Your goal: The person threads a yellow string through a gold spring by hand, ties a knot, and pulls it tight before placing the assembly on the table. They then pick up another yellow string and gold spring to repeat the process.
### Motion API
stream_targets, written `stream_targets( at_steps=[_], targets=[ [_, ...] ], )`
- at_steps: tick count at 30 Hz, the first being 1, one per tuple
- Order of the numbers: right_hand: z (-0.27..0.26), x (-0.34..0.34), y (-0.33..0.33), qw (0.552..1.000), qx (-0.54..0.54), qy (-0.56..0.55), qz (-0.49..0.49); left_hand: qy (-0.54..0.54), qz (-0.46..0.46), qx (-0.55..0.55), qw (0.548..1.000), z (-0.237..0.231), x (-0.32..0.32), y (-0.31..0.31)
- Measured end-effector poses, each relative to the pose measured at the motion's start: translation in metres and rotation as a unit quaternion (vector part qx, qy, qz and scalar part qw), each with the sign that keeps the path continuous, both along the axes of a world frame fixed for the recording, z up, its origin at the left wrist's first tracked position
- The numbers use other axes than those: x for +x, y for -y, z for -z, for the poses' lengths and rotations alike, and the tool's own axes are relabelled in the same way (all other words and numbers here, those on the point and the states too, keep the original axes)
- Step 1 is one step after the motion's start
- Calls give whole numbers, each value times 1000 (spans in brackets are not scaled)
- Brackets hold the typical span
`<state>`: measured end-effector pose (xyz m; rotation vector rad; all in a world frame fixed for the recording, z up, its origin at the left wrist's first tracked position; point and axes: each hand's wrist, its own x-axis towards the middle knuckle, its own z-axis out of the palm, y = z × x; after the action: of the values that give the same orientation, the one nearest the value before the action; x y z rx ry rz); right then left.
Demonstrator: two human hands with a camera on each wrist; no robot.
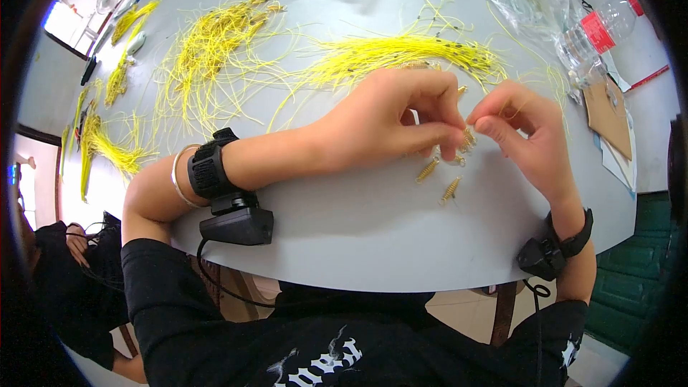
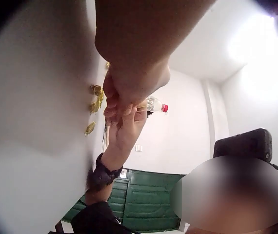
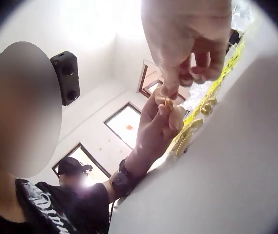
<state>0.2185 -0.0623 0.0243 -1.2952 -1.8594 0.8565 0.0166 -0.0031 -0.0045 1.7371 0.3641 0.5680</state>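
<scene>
I have the left hand [image 1: 385,111] pinching a gold coil spring [image 1: 468,139]; at its three o'clock, I can't tell whether the right hand [image 1: 539,140] grasps anything.

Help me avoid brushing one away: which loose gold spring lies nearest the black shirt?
The gold spring lowest in the head view, lying apart from the rest; the other springs sit higher up, farther from the black shirt.
</scene>
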Motion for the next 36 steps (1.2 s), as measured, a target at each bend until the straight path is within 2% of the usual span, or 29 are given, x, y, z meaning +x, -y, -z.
stream_targets(
  at_steps=[1, 3, 6, 7, 10, 13, 14, 17, 20, 22, 25, 28, 30, 32, 33, 35, 36],
  targets=[
    [-3, 2, 0, 998, -59, -16, -17, -13, 5, 31, 999, -1, -1, 1],
    [-8, 7, -3, 982, -176, -49, -48, -24, 40, 10, 999, -11, -3, 6],
    [-7, 13, -7, 935, -290, -83, -189, -7, 125, 39, 991, -18, -2, 11],
    [-7, 14, -8, 954, -254, -66, -143, 5, 156, 59, 986, -18, -2, 13],
    [-5, 18, -11, 989, -145, -15, -5, 138, 266, 166, 940, -7, 7, 22],
    [4, 37, -26, 984, -83, -97, 124, 148, 298, 157, 930, -8, 5, 35],
    [8, 46, -32, 979, -69, -93, 165, 156, 307, 164, 924, -9, 4, 37],
    [10, 53, -39, 962, -29, -45, 268, 150, 219, 318, 910, -23, 1, 39],
    [21, 50, -40, 981, 94, 103, 132, 148, 121, 336, 922, -24, 1, 32],
    [8, 32, -28, 981, 86, 145, 99, 155, 94, 299, 937, -22, 2, 31],
    [4, 22, -22, 978, 81, 179, 72, 175, 127, 231, 949, -12, 5, 20],
    [13, 22, -23, 973, 88, 204, 64, 94, 1, 63, 994, -15, -1, 21],
    [17, 25, -25, 971, 93, 212, 59, 104, -83, 4, 991, -7, 2, 14],
    [15, 22, -24, 979, 95, 146, 106, 120, -162, -87, 976, -4, 4, 9],
    [13, 22, -23, 981, 94, 112, 129, 111, -202, -80, 970, -2, 3, 5],
    [10, 26, -29, 979, 186, 31, 72, 100, -241, -88, 961, -2, 3, 2],
    [5, 27, -26, 984, 175, -9, 43, 94, -261, -91, 956, -3, 3, 2]
  ],
)
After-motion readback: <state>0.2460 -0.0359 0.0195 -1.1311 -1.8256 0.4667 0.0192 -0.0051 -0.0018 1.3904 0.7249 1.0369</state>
